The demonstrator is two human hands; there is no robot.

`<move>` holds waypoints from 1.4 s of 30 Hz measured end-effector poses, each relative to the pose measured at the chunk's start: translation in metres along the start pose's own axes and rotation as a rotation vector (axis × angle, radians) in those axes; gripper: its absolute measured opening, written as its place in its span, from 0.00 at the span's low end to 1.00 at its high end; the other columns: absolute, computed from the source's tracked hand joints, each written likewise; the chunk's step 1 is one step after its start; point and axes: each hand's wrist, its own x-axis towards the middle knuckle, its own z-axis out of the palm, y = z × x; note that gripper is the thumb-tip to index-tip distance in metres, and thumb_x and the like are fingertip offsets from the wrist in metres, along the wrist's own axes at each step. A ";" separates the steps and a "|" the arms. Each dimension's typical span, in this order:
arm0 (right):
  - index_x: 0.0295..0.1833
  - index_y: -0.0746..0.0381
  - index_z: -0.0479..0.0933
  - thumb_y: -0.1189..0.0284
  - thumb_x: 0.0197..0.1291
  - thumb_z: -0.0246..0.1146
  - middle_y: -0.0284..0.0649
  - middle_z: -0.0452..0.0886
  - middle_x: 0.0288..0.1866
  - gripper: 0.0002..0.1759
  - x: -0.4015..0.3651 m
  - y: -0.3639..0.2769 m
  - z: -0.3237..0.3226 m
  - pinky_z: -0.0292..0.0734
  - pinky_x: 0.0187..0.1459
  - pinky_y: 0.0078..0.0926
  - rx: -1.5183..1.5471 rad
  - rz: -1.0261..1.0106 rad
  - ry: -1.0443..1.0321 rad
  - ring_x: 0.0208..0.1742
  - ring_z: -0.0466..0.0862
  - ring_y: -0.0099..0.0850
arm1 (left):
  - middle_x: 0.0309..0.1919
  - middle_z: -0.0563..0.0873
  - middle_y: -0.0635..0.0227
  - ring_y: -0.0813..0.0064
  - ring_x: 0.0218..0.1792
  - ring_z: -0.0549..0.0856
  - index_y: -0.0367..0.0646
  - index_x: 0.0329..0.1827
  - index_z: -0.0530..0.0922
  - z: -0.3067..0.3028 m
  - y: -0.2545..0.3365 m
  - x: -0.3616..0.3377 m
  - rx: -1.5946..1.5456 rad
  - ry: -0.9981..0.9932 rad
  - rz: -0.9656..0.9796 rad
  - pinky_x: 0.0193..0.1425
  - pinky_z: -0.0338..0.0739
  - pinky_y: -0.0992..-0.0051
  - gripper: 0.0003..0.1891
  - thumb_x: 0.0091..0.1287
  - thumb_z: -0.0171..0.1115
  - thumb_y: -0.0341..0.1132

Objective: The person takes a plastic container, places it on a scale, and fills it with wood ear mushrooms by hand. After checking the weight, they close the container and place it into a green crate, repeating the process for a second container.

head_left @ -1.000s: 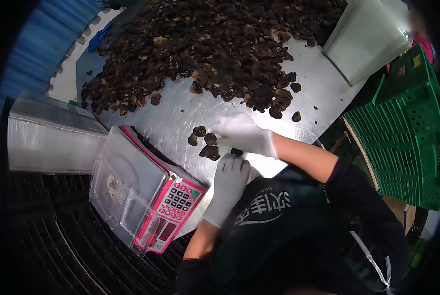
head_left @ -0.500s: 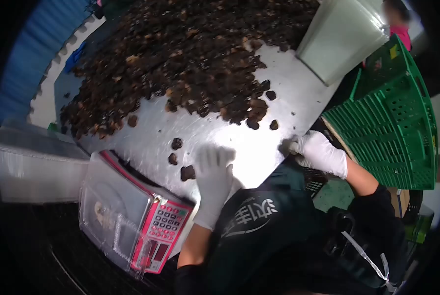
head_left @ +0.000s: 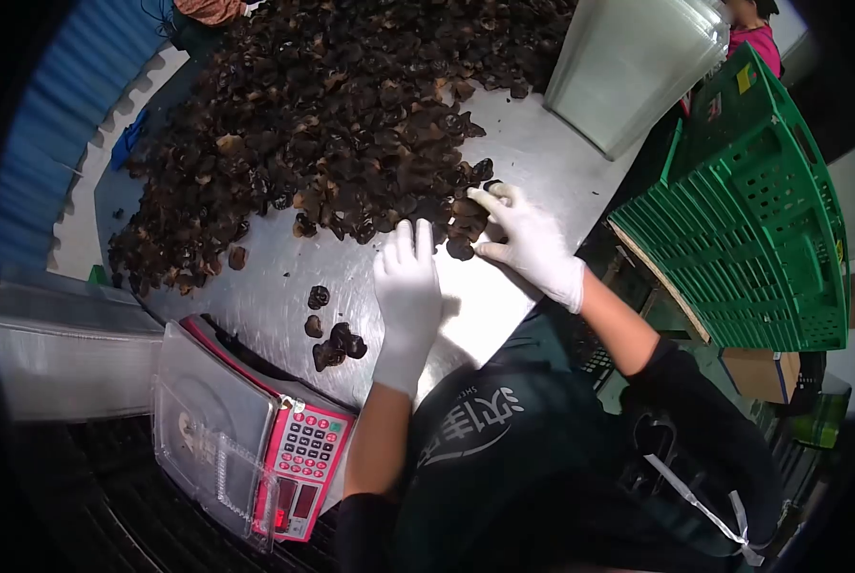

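Observation:
A large heap of dark brown, wet-looking wood ear mushrooms (head_left: 351, 124) covers the far part of the metal table (head_left: 485, 301). Gloved in white, my left hand (head_left: 408, 296) lies with fingers stretched at the heap's near edge. My right hand (head_left: 534, 241), also gloved, has its thumb and fingers apart around the right edge of the heap, beside a few mushroom pieces (head_left: 464, 227); nothing is plainly gripped. A small cluster of loose mushroom pieces (head_left: 338, 346) sits left of my left hand, near the scale.
A red digital scale (head_left: 303, 449) with a clear plastic cover stands at the near left, beside a metal container (head_left: 74, 353). At the right are a pale plastic bin (head_left: 628, 76) and green crates (head_left: 733, 210). Another person's pink sleeve (head_left: 757, 46) shows at the top right.
My right hand has moved from the table's right edge to the heap. My left hand has moved forward to the heap's edge. More pieces now lie in the cluster near the scale.

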 end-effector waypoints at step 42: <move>0.58 0.54 0.79 0.66 0.57 0.69 0.38 0.81 0.47 0.22 0.004 -0.056 0.071 0.74 0.49 0.38 0.116 -0.521 -0.165 0.44 0.82 0.37 | 0.42 0.86 0.57 0.64 0.42 0.88 0.35 0.54 0.76 -0.032 -0.075 -0.079 -1.763 0.455 -1.058 0.41 0.81 0.77 0.11 0.71 0.53 0.23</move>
